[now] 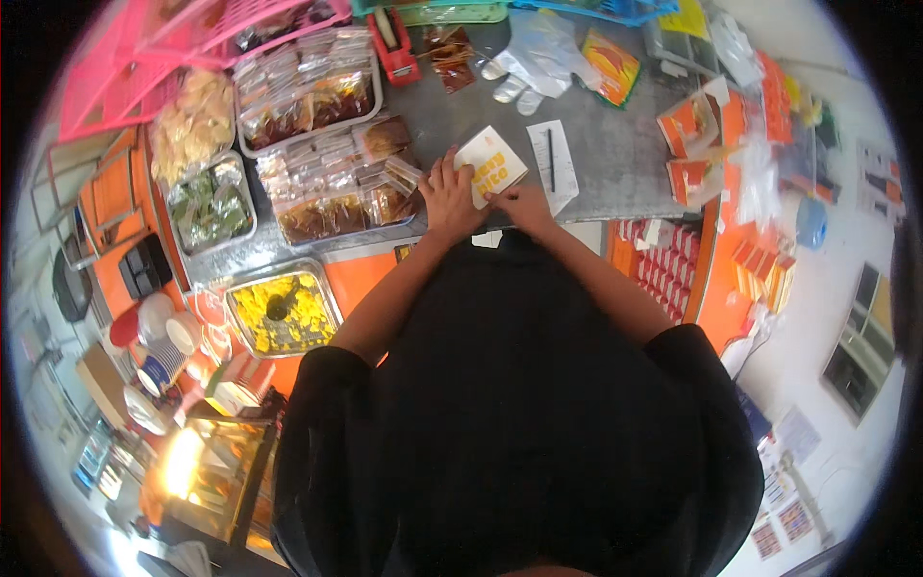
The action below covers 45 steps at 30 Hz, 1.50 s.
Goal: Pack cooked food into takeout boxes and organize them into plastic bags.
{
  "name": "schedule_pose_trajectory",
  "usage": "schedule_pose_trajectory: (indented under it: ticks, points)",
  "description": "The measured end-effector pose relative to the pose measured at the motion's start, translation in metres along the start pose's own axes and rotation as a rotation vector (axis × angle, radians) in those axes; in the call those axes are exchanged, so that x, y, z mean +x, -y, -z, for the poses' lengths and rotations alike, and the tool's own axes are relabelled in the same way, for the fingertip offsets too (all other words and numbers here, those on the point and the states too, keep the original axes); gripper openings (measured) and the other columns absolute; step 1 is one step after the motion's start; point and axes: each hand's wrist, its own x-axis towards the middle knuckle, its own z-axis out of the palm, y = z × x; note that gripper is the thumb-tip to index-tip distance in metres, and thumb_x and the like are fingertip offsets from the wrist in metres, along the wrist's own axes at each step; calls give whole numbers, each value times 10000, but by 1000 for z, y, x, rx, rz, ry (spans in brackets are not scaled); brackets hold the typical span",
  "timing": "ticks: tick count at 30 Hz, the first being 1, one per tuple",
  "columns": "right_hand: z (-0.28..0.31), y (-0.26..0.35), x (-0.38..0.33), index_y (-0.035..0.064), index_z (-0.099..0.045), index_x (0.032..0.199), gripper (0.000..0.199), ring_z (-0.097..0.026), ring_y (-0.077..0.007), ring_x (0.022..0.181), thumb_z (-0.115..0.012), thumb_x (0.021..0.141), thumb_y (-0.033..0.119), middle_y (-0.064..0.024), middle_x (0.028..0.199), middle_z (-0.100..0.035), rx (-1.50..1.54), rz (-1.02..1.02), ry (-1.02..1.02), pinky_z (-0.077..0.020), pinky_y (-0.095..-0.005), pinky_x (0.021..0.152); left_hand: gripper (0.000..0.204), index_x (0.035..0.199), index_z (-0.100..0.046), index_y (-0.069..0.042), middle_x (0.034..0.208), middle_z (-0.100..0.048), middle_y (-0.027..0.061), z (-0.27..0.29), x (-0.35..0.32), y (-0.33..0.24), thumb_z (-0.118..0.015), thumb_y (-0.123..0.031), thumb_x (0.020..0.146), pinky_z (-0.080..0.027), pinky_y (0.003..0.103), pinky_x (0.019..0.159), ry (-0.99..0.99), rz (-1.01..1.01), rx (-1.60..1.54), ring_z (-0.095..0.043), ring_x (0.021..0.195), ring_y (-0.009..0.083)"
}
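A small white paper box (492,157) with yellow lettering lies tilted on the grey counter, in front of my chest. My left hand (448,199) is at its left edge, palm down with spread fingers. The innermost finger touches the box. At the lower right corner, my right hand (522,207) pinches the box with bent fingers. Just right of the box lies a white paper slip (565,178) with a dark pen (550,159) across it. Small filled plastic packets (389,207) lie close beside my left fingers.
Trays of sealed packets (308,106), a tray of green leaves (212,207) and a tray of yellow food pieces (284,308) stand to the left. A red tape dispenser (394,48) and plastic gloves (540,58) lie at the back. Orange-and-white cartons (694,144) stand right.
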Motion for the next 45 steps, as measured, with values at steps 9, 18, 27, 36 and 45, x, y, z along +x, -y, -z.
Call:
schedule_pose_trajectory:
  ticks: [9, 18, 27, 36, 45]
  points:
    - [-5, -35, 14, 52, -780, 927, 421, -694, -255, 685, -760, 829, 461, -141, 809, -739, 6, 365, 77, -533, -382, 699, 726, 1227, -514, -109, 1535, -334, 163, 6, -5, -9, -852, -402, 655, -236, 638, 1114, 88, 32, 86, -307, 1422, 390]
    - [8, -54, 17, 61, -730, 829, 418, -675, -416, 770, -644, 835, 470, -191, 811, -699, -421, 517, -145, -534, -526, 700, 799, 1291, -476, -98, 1558, -283, 236, 7, -4, -5, -848, -390, 648, -223, 655, 1120, 168, -119, 193, -255, 1437, 454]
    - [309, -263, -88, 16, -624, 1077, 231, -631, -399, 943, -579, 913, 172, -211, 965, -629, -240, -41, -978, -515, -464, 846, 541, 1265, -556, -77, 1367, -565, 210, 1, 38, -158, -756, -368, 855, -398, 516, 1059, 27, -228, -321, -523, 1288, 377]
    - [431, -393, -31, -12, -618, 1110, 263, -615, -431, 1004, -561, 927, 169, -251, 1060, -640, -163, 247, -571, -486, -479, 899, 590, 1347, -505, -16, 1135, -699, 230, -157, 144, -407, -588, -462, 970, -530, 481, 890, 261, -27, -375, -676, 1026, 421]
    - [425, -311, -89, 22, -568, 1331, 503, -585, -369, 1109, -693, 907, 262, -250, 1187, -616, 13, 493, -734, -455, -429, 1002, 290, 1018, -709, -62, 975, -714, 201, -149, 98, -380, -545, -300, 989, -536, 513, 777, 194, 297, 94, -684, 869, 414]
